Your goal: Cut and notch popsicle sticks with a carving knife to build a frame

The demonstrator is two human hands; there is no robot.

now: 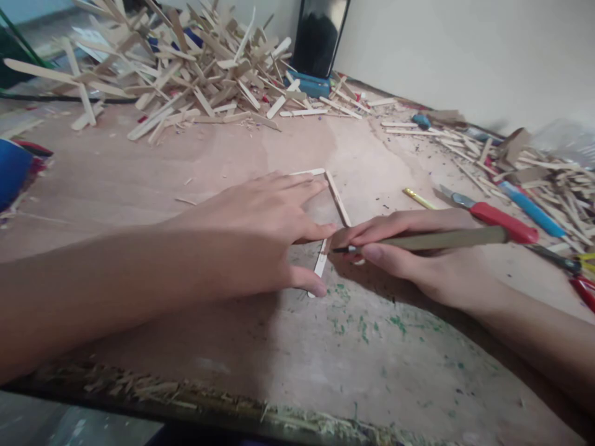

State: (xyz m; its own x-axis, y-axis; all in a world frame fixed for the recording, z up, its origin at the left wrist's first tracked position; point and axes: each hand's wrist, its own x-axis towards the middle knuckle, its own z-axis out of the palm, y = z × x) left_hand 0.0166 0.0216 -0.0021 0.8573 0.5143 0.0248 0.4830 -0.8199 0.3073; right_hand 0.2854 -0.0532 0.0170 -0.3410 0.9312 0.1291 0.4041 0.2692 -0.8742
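Worn wooden counter (186, 179), scuffed, with green smears (362, 322) near the front edge. Thin craft sticks (338, 199) lie at mid-counter, joined at angles like an open frame. Left hand (260, 229) lies flat over them, grip released: fingers spread, thumb on the lower stick. Right hand (418, 260) has its grip clenched round a pencil (441, 240), dark tip touching the stick just beside the left fingertips. Just behind the right hand are a yellow pencil (418, 198), a red-handled knife (502, 222) and a blue-handled tool (534, 214). More loose sticks lie to the right. Far back, a big stick pile (186, 68) sits beside a black object (318, 37) on a blue base. Blue container (12, 170) at the left edge.
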